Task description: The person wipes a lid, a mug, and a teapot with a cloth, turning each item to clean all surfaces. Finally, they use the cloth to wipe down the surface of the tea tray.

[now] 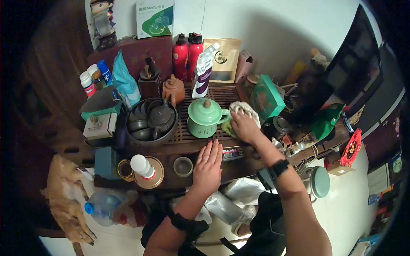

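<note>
A light green lidded mug (201, 127) stands upright on the slatted wooden tea tray (181, 135), its lid on and its handle to the right. Just right of that handle, my right hand (244, 126) has a pale, green-tinged cloth (250, 109) under its fingers, against the tray. How far the fingers wrap round the cloth is partly hidden. My left hand (208, 165) rests flat at the front of the tray, fingers stretched out and holding nothing. Beside its fingertips lies a small dark packet (232, 154) with printed text.
Left of the mug sits a dark bowl (133, 137) of teaware, with a clay teapot (174, 90) behind. A white pouch (202, 77) stands at the back. A small cup (183, 167) is near my left hand; a green box (267, 98) stands at right. A dog (66, 196) lies on the floor.
</note>
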The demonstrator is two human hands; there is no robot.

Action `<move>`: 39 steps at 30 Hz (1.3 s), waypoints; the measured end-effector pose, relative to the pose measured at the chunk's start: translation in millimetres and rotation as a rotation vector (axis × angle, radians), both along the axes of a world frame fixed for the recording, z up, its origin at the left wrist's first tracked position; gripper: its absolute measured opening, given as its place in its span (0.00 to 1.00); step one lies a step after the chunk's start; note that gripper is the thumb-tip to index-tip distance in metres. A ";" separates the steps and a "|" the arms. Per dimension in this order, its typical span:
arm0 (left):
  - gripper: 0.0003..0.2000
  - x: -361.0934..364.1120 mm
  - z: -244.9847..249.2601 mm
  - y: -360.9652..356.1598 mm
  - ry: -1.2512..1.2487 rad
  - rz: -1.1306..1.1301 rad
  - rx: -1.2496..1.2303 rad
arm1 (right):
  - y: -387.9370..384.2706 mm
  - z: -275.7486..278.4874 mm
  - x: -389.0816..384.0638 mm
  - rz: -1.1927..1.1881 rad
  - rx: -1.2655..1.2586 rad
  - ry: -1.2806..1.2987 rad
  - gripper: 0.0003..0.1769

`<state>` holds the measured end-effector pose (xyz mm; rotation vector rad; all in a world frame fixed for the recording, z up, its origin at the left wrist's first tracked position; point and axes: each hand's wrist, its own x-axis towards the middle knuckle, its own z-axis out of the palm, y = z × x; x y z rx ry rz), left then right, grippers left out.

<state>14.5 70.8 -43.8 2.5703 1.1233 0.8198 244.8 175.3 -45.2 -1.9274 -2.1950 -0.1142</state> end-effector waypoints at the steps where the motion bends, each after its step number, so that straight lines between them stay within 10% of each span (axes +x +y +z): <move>1: 0.41 -0.2 0.9 -1.1 -0.010 0.000 -0.005 | -17.6 4.7 -5.3 -0.001 -0.052 0.014 0.26; 13: 0.43 5.8 2.1 -8.8 0.030 0.033 -0.002 | -61.5 44.6 -23.9 0.628 -0.304 0.684 0.20; 17: 0.42 5.1 3.0 -7.5 0.033 0.036 -0.007 | -45.2 75.1 -4.7 0.256 -0.403 1.032 0.14; 22: 0.41 6.8 -1.1 -4.8 0.009 0.038 0.014 | 32.0 75.3 -24.6 0.138 0.133 0.807 0.34; 30: 0.40 9.8 -3.0 -1.7 0.103 0.063 0.013 | 153.9 76.9 -82.3 0.366 0.083 1.129 0.76; 39: 0.42 7.6 -7.9 1.8 0.078 0.056 0.024 | 186.7 54.9 -66.1 0.272 0.233 1.109 0.56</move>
